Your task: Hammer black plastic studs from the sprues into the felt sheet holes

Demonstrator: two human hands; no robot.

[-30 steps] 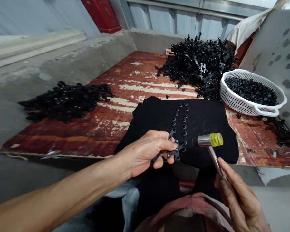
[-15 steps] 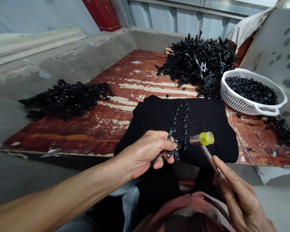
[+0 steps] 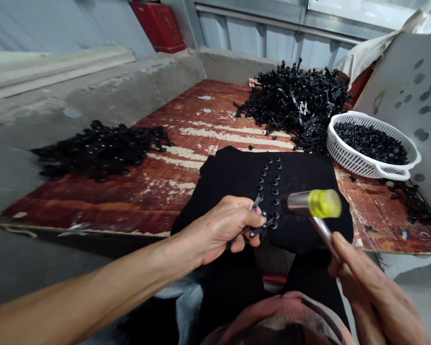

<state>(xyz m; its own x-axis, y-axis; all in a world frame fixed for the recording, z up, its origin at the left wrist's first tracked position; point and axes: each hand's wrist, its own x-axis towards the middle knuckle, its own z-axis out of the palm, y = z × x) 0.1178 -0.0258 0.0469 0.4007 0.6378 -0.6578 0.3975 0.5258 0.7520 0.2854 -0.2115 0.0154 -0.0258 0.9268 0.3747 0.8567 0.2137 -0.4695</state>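
Note:
My left hand is closed on a black jointed linkage piece at the near edge of a folded black cloth. One arm of that piece reaches to the nearest of the small black round parts, which stand in two rows on the cloth. My right hand is wrapped round the handle of a hammer. Its head, with a yellow translucent end and a metallic end, is raised over the right of the cloth and blurred. The fingertips under the linkage are partly hidden.
A large heap of black linkage pieces lies at the back of the worn red-brown table. A white plastic basket of small black parts stands at the right. Another black pile is at the left, beside a low concrete wall.
The hammer and my right hand have moved right, away from the linkage. My left hand keeps its hold in nearly the same place. The view has shifted slightly.

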